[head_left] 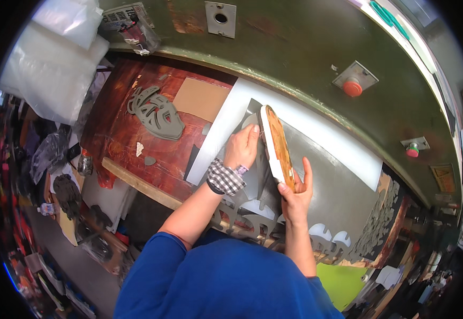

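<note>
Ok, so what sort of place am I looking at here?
Probably a cutting workshop: a large green machine with a red push button runs along the worktable, a grey sheet has curved cutouts along its near edge, and shaped grey pieces lie piled to its left.

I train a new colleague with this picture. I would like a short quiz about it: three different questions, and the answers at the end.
1. True or false: the right fingers press the red button.
2. Fill the gap: the checked cuff is on the ___ wrist.
3. Short answer: what lies under the large grey sheet?

Key:
1. False; they hold the white-edged block.
2. left
3. A white sheet.
</note>
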A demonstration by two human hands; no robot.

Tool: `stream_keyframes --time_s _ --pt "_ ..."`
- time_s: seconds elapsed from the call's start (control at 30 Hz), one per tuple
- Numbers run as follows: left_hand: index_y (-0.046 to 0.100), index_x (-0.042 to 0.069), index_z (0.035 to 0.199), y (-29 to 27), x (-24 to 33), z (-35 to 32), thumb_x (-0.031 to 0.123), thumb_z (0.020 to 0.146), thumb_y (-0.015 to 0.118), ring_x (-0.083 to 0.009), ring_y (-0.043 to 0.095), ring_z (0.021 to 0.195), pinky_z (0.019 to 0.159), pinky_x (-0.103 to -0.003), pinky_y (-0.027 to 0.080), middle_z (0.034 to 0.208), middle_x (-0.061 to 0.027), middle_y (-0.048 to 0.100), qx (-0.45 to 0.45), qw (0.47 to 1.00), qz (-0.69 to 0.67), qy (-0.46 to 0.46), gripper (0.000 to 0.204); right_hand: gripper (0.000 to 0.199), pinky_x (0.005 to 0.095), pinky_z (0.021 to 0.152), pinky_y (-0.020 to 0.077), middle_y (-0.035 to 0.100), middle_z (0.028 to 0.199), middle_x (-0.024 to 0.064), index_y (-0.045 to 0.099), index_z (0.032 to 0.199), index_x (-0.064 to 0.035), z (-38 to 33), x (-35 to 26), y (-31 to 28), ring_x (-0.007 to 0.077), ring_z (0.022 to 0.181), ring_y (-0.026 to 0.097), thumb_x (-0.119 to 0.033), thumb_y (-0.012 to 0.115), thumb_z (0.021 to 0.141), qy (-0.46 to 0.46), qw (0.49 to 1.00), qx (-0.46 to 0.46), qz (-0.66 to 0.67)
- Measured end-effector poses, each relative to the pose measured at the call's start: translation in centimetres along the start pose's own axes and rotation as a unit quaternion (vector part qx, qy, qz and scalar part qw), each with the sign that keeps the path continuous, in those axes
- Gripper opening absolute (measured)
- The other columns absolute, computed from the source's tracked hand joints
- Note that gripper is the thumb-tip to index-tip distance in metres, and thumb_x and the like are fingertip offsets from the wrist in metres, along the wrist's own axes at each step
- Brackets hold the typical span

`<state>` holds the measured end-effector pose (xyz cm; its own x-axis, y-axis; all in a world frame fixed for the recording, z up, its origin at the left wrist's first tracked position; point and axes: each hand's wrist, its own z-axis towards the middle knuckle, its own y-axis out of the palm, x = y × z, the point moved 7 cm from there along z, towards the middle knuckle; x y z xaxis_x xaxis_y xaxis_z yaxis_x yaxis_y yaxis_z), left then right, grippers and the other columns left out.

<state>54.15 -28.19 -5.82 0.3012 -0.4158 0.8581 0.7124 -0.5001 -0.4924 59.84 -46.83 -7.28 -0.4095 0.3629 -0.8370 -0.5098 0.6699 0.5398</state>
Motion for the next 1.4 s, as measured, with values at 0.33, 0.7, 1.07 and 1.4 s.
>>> stream_keyframes --time_s 0.33,0.7,1.07,1.4 --pt "0.059 0.001 0.078 -2.9 -3.5 0.2 0.021 0.091 0.053 -0.0378 0.061 0.069 0.064 -0.046 0.05 0.076 -0.0194 0.062 -0.012 0.962 0.263 0.079 0.025 0.063 0.0508 0.112 0.0294 0.047 0.132 0.0214 0.035 0.137 -0.0004 -4.6 -6.2 -6.4 0.0353 0.122 0.049 -0.009 0.066 0.083 -0.089 0.991 0.098 -0.011" --pt "0.052 0.0 0.119 -3.0 -4.0 1.4 0.02 0.093 0.056 -0.0305 0.058 0.055 0.054 -0.04 0.046 0.061 -0.0143 0.056 -0.047 0.983 0.167 0.063 0.033 0.076 0.033 0.102 0.0399 0.042 0.136 0.0168 0.036 0.135 -0.0003 -8.2 -9.3 -7.6 0.0238 0.123 0.047 0.001 0.076 0.071 -0.146 0.953 0.133 -0.23" --pt "0.055 0.005 0.121 -2.2 -4.3 4.1 0.013 0.087 0.062 -0.0246 0.053 0.05 0.051 -0.036 0.044 0.058 -0.0099 0.053 -0.023 0.988 0.139 0.056 0.036 0.096 0.0487 0.107 0.0307 0.031 0.141 0.0288 0.03 0.141 -0.0001 1.6 -5.8 -5.3 0.0467 0.131 0.031 -0.012 0.082 0.061 -0.175 0.747 -0.101 -0.634" --pt "0.057 0.003 0.114 -0.8 -5.7 11.0 0.013 0.089 0.061 -0.0141 0.058 0.06 0.057 -0.028 0.047 0.068 -0.0069 0.059 -0.032 0.997 -0.051 0.042 0.027 0.083 0.0451 0.106 0.0358 0.029 0.143 0.0255 0.024 0.143 0.0033 7.5 -8.1 -9.0 0.0373 0.128 0.039 -0.02 0.07 0.077 -0.22 0.858 0.055 -0.461"
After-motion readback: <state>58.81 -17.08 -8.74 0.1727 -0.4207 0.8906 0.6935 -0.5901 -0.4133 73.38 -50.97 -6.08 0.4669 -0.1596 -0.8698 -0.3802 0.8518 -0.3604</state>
